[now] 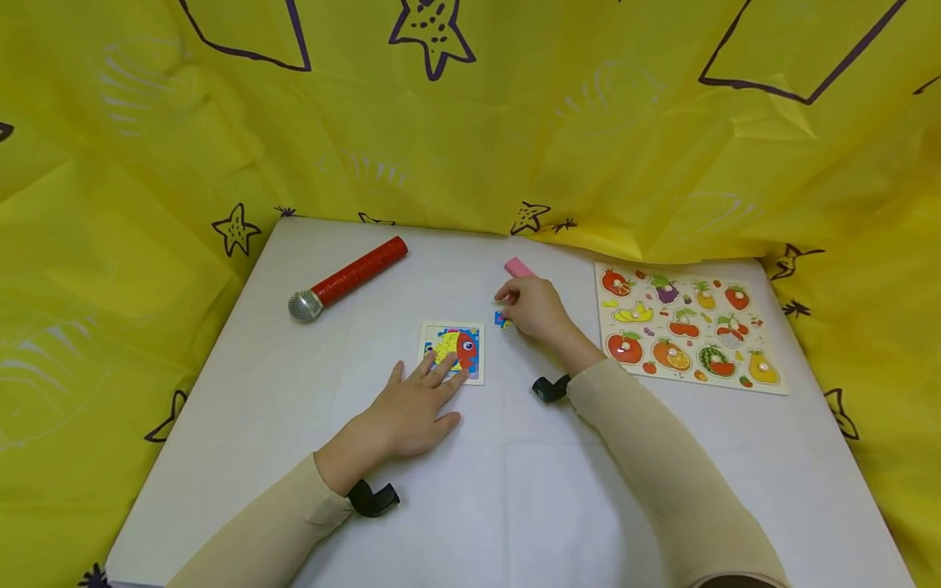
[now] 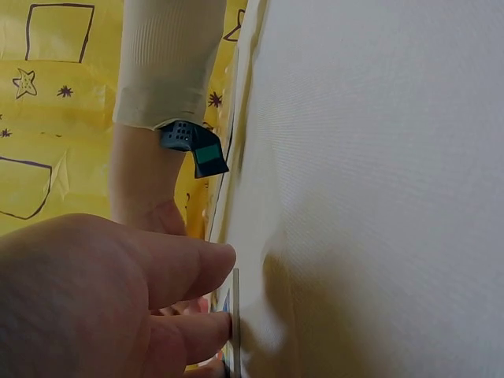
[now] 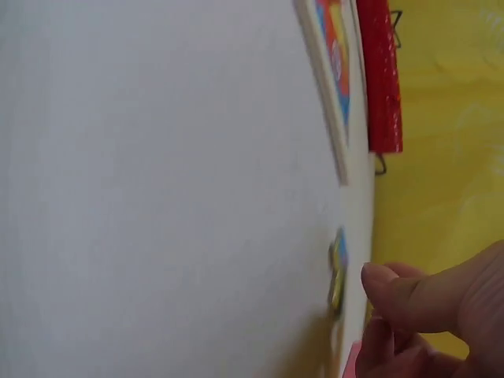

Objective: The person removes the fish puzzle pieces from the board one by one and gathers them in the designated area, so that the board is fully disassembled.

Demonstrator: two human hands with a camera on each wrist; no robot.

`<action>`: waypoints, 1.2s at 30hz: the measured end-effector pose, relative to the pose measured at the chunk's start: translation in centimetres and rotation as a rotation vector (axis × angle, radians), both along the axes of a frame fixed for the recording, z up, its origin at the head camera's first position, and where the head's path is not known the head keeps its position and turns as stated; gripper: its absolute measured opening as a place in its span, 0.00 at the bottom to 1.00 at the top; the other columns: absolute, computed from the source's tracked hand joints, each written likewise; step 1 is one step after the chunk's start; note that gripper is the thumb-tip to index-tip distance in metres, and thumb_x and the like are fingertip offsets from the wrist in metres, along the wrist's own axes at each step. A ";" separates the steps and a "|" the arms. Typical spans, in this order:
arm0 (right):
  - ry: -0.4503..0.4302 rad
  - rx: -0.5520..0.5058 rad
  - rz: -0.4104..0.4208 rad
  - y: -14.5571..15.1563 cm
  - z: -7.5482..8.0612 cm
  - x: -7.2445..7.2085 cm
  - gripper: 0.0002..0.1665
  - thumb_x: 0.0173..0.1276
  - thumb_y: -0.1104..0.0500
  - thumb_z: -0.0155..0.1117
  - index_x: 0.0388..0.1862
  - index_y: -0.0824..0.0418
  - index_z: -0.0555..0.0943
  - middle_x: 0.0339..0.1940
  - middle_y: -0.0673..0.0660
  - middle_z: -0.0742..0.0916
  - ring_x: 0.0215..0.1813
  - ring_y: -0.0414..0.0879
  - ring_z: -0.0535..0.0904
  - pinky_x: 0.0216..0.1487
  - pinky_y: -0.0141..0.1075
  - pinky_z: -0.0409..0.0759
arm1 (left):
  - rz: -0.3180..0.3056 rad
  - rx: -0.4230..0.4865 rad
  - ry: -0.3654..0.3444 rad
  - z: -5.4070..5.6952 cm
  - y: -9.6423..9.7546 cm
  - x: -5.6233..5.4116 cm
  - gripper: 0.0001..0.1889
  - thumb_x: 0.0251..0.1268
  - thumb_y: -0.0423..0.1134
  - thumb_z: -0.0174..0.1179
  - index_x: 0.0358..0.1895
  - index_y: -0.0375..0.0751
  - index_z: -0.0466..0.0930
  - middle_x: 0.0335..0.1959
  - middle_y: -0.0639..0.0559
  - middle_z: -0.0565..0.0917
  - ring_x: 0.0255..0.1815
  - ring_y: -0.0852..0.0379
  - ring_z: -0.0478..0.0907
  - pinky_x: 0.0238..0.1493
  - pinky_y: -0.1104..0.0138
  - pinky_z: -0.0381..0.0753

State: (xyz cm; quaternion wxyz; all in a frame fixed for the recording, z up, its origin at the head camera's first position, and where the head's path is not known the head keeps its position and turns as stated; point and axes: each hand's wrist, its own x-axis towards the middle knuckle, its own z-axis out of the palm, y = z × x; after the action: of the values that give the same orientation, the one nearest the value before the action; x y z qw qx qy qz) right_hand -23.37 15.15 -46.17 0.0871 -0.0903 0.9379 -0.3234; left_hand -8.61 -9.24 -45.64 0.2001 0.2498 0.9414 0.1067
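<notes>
A small square fish jigsaw puzzle (image 1: pixel 468 346) in a pale frame lies on the white table. My left hand (image 1: pixel 415 408) rests at its lower left with fingers spread, some of them over the picture. A loose blue and yellow puzzle piece (image 1: pixel 499 318) lies to the right of the frame. Right above this piece is my right hand (image 1: pixel 538 310), thumb and fingers loosely bent. The right wrist view has the puzzle piece (image 3: pixel 338 272) on the table, apart from the thumb tip. A pink block (image 1: pixel 518 267) sits just beyond the right hand, partly hidden by it.
At the back left lies a red toy microphone (image 1: pixel 359 273) with a silver head. A fruit peg puzzle board (image 1: pixel 657 327) lies on the right, close to the right forearm. Yellow patterned cloth (image 1: pixel 485 139) hangs behind and beside the white table (image 1: pixel 456 523).
</notes>
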 end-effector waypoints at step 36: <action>-0.099 0.009 0.318 -6.5 0.0 1.8 0.16 0.74 0.70 0.65 0.50 0.53 0.93 0.53 0.57 0.86 0.55 0.52 0.81 0.63 0.46 0.81 | -0.007 0.016 0.006 0.1 -0.1 0.1 0.36 0.83 0.60 0.51 0.88 0.57 0.58 0.91 0.53 0.51 0.93 0.41 0.42 0.83 0.27 0.49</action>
State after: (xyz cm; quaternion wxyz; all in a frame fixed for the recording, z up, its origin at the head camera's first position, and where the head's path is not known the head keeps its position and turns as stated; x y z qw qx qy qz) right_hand -21.62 8.69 -46.13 0.1839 -0.2211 0.9078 -0.3054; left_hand -8.55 -9.38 -45.58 0.1959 0.2552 0.9401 0.1126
